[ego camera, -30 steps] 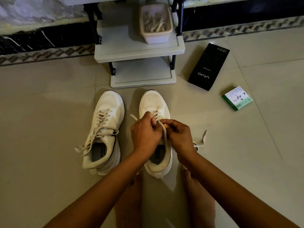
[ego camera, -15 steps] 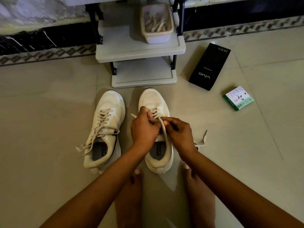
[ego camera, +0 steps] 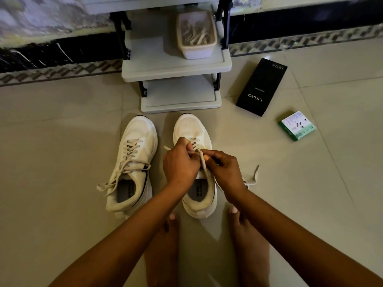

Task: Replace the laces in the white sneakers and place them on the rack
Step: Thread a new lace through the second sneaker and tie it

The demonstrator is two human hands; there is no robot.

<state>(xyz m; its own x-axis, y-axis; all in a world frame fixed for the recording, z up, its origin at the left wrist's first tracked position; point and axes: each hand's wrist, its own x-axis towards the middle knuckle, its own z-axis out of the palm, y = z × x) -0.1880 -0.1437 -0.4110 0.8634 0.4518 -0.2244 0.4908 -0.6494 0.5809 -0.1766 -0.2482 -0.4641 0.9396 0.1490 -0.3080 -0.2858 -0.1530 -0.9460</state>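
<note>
While both hands pinch it, lace point(ego camera: 204, 164) lies between left hand point(ego camera: 180, 162) and right hand point(ego camera: 224, 168).

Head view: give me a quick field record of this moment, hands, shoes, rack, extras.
left hand: pinches the lace over the right sneaker
right hand: pinches the same lace, grip near the eyelets
right sneaker: on the floor, partly laced, loose lace end trailing to its right
left sneaker: on the floor beside it, laced, untied
rack: behind the shoes, no sneakers on it
tub: on the rack's upper shelf, holds laces
extras: black box and green box on the floor to the right
</note>
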